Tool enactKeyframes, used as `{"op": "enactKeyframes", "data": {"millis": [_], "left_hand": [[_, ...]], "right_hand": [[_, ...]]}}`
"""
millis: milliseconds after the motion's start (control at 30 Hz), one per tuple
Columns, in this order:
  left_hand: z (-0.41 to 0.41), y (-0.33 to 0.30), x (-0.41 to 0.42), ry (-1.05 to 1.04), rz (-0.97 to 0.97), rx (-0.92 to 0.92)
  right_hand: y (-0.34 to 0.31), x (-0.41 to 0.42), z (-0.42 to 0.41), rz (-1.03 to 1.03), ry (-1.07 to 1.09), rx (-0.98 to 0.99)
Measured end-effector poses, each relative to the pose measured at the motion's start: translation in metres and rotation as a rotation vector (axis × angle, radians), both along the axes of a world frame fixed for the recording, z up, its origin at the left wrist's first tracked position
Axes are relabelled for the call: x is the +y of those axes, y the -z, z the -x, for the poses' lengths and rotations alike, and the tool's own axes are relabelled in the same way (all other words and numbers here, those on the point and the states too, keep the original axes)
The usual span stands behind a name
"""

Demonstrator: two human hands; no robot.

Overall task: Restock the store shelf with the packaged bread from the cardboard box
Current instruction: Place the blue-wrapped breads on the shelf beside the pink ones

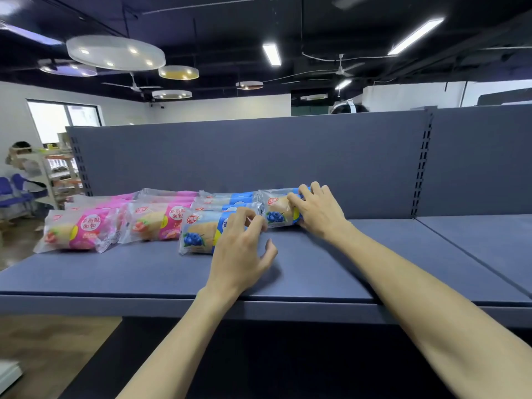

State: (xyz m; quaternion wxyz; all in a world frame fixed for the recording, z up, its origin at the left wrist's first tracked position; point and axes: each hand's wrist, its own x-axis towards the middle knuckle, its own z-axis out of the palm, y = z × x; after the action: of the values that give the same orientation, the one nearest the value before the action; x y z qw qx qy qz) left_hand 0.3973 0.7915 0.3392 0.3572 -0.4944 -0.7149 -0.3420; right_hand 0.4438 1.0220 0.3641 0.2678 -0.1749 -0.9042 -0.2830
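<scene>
The blue-grey store shelf [316,263] carries rows of bread packs lying flat, long axes left-right. The right hand [319,210] grips the rightmost blueberry pack [277,210]; the left hand [240,244], fingers curled, touches the front blueberry pack [198,236].

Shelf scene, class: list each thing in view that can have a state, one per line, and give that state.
Left hand: fingers curled over the front blueberry bread pack, touching it.
Right hand: grips the right blueberry bread pack.
Strawberry bread packs: lying flat in rows at the left, sealed.
Blueberry bread packs: lying flat, sealed.
Shelf: partly stocked; right side bare.
Ceiling lights: on.
</scene>
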Motion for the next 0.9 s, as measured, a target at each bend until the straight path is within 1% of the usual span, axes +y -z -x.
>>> {"op": "enactKeyframes", "data": {"millis": [67, 133, 300, 433, 533, 667, 900], "left_hand": [[0.0, 0.0, 0.0, -0.007, -0.004, -0.003], [0.0, 0.0, 0.0, -0.017, -0.003, 0.001], [0.001, -0.001, -0.001, -0.022, 0.015, 0.003], [0.002, -0.001, -0.001, -0.031, 0.024, 0.011], [0.002, 0.0, 0.0, -0.031, 0.029, 0.008], [0.003, 0.0, 0.0, -0.023, 0.022, 0.011], [0.005, 0.003, 0.001, -0.014, 0.014, 0.015]], "right_hand": [[-0.002, -0.006, 0.003, 0.159, -0.023, -0.012], [0.0, -0.008, 0.005, 0.265, -0.026, -0.029], [-0.001, -0.012, -0.001, 0.371, -0.133, -0.053], [0.001, -0.016, 0.001, 0.336, -0.103, -0.027], [0.005, -0.017, 0.004, 0.35, -0.1, 0.035], [0.006, -0.012, 0.006, 0.239, -0.087, 0.029], [0.01, -0.012, 0.007, 0.261, -0.126, 0.1]]}}
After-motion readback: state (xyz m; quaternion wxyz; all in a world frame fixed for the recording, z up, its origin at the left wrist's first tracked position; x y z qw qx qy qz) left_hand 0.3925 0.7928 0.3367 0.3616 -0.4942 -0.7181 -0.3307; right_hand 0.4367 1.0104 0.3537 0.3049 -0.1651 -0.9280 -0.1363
